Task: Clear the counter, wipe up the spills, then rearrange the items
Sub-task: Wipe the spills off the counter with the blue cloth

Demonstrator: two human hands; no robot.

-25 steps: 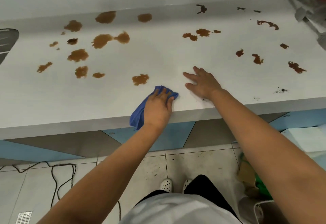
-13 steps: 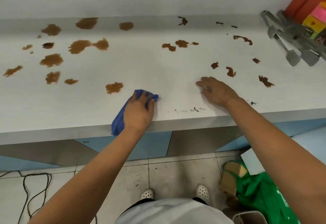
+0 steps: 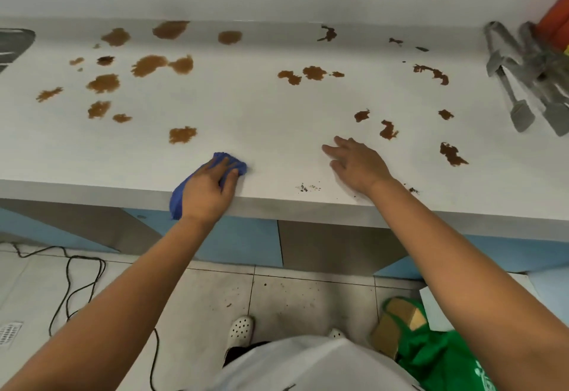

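A white counter (image 3: 252,107) carries several brown spills, with a cluster at the left (image 3: 103,83), some in the middle (image 3: 313,72) and darker ones at the right (image 3: 452,154). My left hand (image 3: 209,189) presses a blue cloth (image 3: 226,161) onto the counter near its front edge; part of the cloth hangs over the edge. A brown spill (image 3: 182,134) lies just beyond the cloth to the left. My right hand (image 3: 358,162) rests flat on the counter with straight fingers and holds nothing. Dark crumbs (image 3: 308,187) lie between my hands by the edge.
Grey metal tongs (image 3: 520,82) lie at the counter's far right beside a red object (image 3: 554,21). A dark item (image 3: 12,45) pokes in at the left edge. On the floor are a green bag (image 3: 437,356), a black cable (image 3: 70,286) and a drain grate (image 3: 10,332).
My right hand has slid to the right along the counter's front, uncovering dark crumbs. My left hand stays on the blue cloth, and the view has shifted.
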